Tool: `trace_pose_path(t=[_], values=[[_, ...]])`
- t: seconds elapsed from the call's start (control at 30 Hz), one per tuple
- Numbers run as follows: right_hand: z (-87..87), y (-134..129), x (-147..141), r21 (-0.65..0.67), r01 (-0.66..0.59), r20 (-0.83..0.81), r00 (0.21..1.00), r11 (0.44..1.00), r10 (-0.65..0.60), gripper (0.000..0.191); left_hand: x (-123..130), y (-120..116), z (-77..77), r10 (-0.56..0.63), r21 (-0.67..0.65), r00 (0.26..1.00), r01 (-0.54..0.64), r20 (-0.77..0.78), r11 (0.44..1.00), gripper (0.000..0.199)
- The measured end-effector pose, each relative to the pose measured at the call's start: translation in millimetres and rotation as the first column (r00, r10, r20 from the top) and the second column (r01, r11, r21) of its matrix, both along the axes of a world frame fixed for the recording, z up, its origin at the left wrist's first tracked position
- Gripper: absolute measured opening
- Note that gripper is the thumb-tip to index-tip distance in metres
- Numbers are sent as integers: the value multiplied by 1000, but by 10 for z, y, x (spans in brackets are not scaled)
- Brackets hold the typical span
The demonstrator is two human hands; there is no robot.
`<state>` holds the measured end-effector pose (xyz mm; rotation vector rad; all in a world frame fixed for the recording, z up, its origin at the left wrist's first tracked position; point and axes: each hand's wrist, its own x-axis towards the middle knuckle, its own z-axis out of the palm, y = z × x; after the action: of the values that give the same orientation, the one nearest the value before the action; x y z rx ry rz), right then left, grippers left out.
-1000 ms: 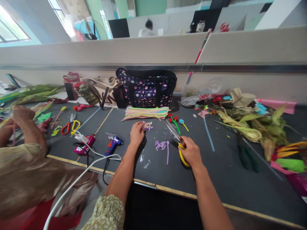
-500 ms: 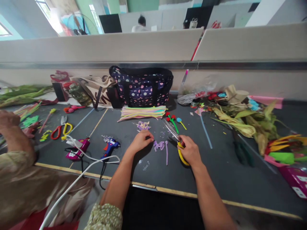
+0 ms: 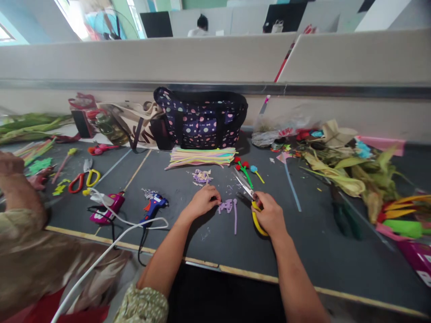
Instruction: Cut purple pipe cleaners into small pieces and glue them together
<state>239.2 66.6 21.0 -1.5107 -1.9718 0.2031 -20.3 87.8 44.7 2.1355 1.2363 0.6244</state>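
My left hand (image 3: 204,202) rests with bent, closed fingers at the left edge of some small purple pieces (image 3: 225,206); whatever its fingertips hold is too small to name. A purple stem (image 3: 235,216) lies just right of those pieces. In my right hand (image 3: 267,212) are yellow-handled scissors (image 3: 258,222), their blades pointing up and left. Beyond the hands are a pile of purple and cream scraps (image 3: 202,176), a bundle of pastel pipe cleaners (image 3: 202,157), red balls on green stems (image 3: 244,172) and a blue-tipped yellow stem (image 3: 257,174).
A blue glue gun (image 3: 155,208) and a magenta one (image 3: 107,208) lie left, with a white cable (image 3: 111,246). A patterned bag (image 3: 202,119) stands behind. Dried husks (image 3: 336,175) and pliers (image 3: 345,215) lie right. Another person's arm (image 3: 20,188) is far left.
My left hand has shifted slightly right, up against the purple pieces. My right hand still has the scissors. The camera view has moved a little.
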Motion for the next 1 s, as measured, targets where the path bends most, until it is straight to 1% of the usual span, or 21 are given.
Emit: trace_pose_path(t=[0.1,0.17,0.4,0.47,0.57,0.67,0.73,0.83,1.0], values=[[29,-12,-1,-5,8,-1,1000,1000,-8,26,-13,17,-9,32,-44,993,-28,113,999,10],[36,-15,0,-7,12,-6,1000,1000,-12,25,-27,24,-13,44,-66,990,-36,131,997,10],[12,-8,-7,-13,71,-13,997,997,-72,27,-30,6,-42,-8,-16,1000,8,-16,1000,5],[13,-10,-14,-12,79,-35,996,997,-79,28,-25,-1,-42,-3,-19,1000,3,-7,1000,5],[8,-8,-19,5,90,-88,992,996,-89,30,-32,-4,-28,4,-56,999,-1,54,998,6],[-24,1,-13,1,106,-110,988,994,-105,32,-54,3,-24,36,-82,996,-30,78,996,8],[-53,9,-5,-9,112,-104,988,994,-112,33,-66,8,-34,51,-52,998,-48,45,997,10],[-84,17,0,-14,117,-90,989,993,-118,34,-69,7,-56,38,4,999,-38,-38,999,12],[-58,7,-15,-19,106,-63,992,994,-107,32,-53,-11,-51,-3,19,996,4,-92,1000,10]])
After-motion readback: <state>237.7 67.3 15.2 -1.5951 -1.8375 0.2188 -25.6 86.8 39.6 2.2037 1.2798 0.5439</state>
